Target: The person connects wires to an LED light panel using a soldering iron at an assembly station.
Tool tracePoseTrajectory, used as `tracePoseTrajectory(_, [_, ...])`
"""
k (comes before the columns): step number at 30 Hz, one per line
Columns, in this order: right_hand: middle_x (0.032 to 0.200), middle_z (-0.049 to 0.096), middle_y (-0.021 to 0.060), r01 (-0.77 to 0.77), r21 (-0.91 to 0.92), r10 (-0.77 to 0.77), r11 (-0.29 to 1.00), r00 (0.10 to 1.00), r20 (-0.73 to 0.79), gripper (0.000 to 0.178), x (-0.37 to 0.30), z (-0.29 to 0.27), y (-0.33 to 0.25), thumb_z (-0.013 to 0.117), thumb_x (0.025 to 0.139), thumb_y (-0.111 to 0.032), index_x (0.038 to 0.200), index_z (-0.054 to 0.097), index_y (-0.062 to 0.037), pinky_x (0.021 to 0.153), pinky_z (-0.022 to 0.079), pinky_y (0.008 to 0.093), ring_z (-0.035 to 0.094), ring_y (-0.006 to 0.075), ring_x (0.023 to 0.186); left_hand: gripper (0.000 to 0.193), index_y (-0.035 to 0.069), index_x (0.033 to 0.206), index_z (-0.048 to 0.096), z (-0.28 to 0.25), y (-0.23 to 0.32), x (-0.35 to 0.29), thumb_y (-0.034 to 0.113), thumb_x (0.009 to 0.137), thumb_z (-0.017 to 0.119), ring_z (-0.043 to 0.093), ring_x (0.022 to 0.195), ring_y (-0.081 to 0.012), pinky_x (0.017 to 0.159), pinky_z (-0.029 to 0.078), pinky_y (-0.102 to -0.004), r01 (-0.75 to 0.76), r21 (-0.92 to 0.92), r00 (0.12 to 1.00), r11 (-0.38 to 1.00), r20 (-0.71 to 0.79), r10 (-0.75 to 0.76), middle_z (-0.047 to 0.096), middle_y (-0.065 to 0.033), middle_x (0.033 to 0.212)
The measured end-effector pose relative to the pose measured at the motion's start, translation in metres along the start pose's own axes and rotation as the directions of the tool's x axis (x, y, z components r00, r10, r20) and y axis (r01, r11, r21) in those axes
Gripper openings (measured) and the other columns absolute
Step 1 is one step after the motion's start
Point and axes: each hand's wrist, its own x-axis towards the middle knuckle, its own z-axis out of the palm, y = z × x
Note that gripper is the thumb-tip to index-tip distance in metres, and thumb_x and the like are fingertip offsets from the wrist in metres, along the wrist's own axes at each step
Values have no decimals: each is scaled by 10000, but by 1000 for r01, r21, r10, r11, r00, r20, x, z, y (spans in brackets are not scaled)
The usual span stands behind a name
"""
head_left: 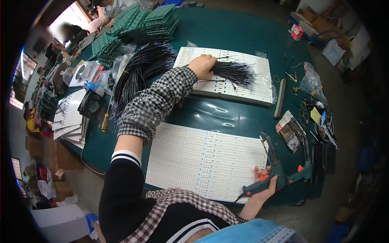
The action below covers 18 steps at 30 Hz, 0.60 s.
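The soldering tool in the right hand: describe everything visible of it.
The soldering tool is pistol-shaped, with a dark green plastic body, orange trigger and orange button. A thin metal tip assembly rises from its front, over the right edge of the near white panel. A dark cord leaves the grip's end toward the table edge. The right hand grips its handle, fingers near the trigger. It lies nearly level, tilted slightly upward to the right, above the green table.

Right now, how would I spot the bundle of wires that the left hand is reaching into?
Start at the dark green table and find the far white LED panel, beyond the nearer one. The short black wire bundle lies on it, under the left hand. Unlike the long black wires to its left, it rests on the panel itself.
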Motion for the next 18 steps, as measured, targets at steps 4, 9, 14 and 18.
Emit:
tracePoseTrajectory(4, [819,585,74,-8,4,8,1000,1000,-9,438,2,3,0,520,873,-366,1088,470,12,946,385,431,568,192,827,331,8,939,549,0,-3,8,181,671,636,532,902,-327,803,442,-399,7,-37,995,999,104,-3,553,-160,901])
tracePoseTrajectory(9, [819,579,64,1,-2,-1,1000,998,-59,439,2,6,-3,519,872,-379,1086,473,1,949,380,403,557,178,825,288,21,931,548,8,-7,-1,151,687,626,521,910,-324,787,443,-399,-57,-91,993,994,-104,48,526,-158,906])
tracePoseTrajectory(14, [830,563,90,14,10,-13,1000,998,-58,434,3,1,-1,528,865,-353,1088,466,14,927,392,440,547,203,833,235,31,934,570,-5,-4,-3,113,718,610,510,976,-325,846,438,-377,-36,-263,938,964,-341,-58,530,-155,986])
tracePoseTrajectory(18, [854,579,81,13,-2,-13,1000,1000,7,422,0,1,-2,495,892,-360,1105,465,3,943,392,406,549,197,867,223,24,967,555,-25,-7,3,148,792,616,596,869,-273,790,472,-336,102,-516,981,850,-89,-171,616,-114,913])
